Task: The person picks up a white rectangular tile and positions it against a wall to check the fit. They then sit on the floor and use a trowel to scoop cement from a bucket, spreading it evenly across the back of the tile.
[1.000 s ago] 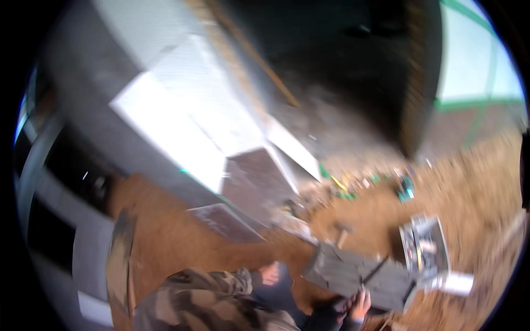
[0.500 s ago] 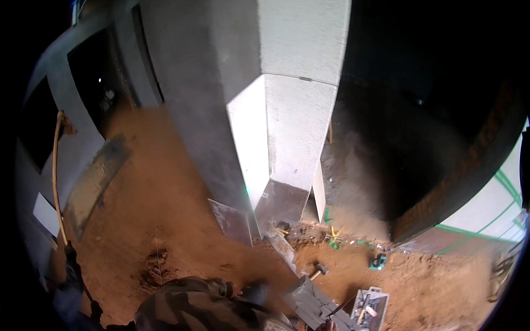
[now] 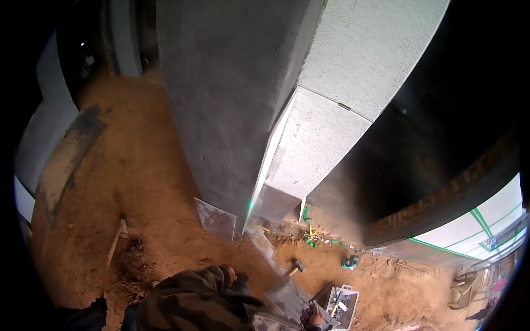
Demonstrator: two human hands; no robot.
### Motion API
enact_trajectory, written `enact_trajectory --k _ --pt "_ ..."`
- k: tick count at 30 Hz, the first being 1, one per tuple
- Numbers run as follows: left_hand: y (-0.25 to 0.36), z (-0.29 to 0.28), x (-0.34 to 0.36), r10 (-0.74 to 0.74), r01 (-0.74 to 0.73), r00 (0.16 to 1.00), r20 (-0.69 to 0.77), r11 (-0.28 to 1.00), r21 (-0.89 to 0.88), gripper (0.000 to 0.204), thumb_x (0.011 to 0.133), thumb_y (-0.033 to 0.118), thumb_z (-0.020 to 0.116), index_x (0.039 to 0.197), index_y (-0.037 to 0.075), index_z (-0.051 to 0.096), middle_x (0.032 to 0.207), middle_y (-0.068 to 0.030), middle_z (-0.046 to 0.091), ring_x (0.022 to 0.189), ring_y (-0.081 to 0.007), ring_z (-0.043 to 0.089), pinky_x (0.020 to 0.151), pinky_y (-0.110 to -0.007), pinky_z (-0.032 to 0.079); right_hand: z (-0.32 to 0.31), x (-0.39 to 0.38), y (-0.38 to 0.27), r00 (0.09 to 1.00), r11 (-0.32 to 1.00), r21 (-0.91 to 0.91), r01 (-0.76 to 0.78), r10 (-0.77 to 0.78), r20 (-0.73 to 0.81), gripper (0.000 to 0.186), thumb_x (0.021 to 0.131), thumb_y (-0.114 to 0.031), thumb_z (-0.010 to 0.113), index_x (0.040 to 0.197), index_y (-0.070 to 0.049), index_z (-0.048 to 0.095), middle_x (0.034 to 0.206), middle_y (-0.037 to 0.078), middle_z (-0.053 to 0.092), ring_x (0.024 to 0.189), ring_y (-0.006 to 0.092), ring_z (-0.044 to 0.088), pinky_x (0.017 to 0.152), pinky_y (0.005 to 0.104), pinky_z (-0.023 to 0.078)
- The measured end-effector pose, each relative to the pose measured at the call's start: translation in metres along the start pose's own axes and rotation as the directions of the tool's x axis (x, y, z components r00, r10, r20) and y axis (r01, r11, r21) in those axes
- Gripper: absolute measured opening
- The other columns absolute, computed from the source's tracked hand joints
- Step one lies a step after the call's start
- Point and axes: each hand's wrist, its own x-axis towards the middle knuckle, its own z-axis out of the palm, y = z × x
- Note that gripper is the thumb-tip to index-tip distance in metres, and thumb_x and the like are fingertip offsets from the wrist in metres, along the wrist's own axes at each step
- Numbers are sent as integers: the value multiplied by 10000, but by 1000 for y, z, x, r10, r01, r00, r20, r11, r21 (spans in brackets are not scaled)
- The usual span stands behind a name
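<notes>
My left arm, in a camouflage sleeve, bends across the lower middle. A small part of my left hand (image 3: 230, 274) shows past the cuff, its fingers hidden beside something dark. At the lower edge my right hand (image 3: 313, 317) is closed round a dark slim tool (image 3: 323, 294), its kind unclear. This hand is over a flat grey slab (image 3: 288, 295), next to a grey toolbox (image 3: 349, 310) with several tools inside. A hammer (image 3: 296, 268) lies on the dirt beyond the slab.
A tall grey and white column (image 3: 221, 99) rises ahead, with boards (image 3: 215, 219) leaning at its foot. A teal device (image 3: 349, 262) and yellow and green items (image 3: 312, 234) lie on the soil. At left, a co-worker's gloved hand (image 3: 98, 309) grips a wooden-handled tool (image 3: 113, 251).
My view has turned, so the column leans more and the toolbox sits further left. The co-worker's wooden-handled tool has come down from a raised position to the ground.
</notes>
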Motion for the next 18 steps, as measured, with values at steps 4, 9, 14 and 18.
enact_trajectory --k 4,9,14,18 --pt "-20 -3 4 -74 79 997 31 879 -469 309 931 378 622 1040 130 772 887 -54 760 851 -217 709 779 -391 547 15 1 -11 998 996 69 -57 58 -7 195 964 -274 516 915 -93 570 602 -9 428 440 136 384 391 311 326" --pt "-34 -4 -5 -131 -35 976 -173 694 -719 220 871 305 696 949 112 769 791 -69 740 764 -221 701 750 -365 543 45 6 -34 996 993 -83 83 -85 -14 287 989 -337 536 968 -52 563 616 25 469 430 160 439 384 324 381" --pt "-47 -13 -10 -107 -186 922 -372 722 -667 192 841 276 683 820 92 735 749 -80 719 741 -240 687 716 -377 542 93 7 -67 970 951 -191 245 -237 61 351 993 -347 538 995 3 555 616 61 493 413 170 479 379 336 433" --pt "-61 -20 -17 -103 -180 892 -440 812 -554 199 803 242 683 686 82 702 691 -69 706 653 -218 671 641 -368 541 122 8 -71 960 937 -210 278 -261 105 372 990 -357 546 997 13 584 617 64 510 413 167 496 364 332 428"
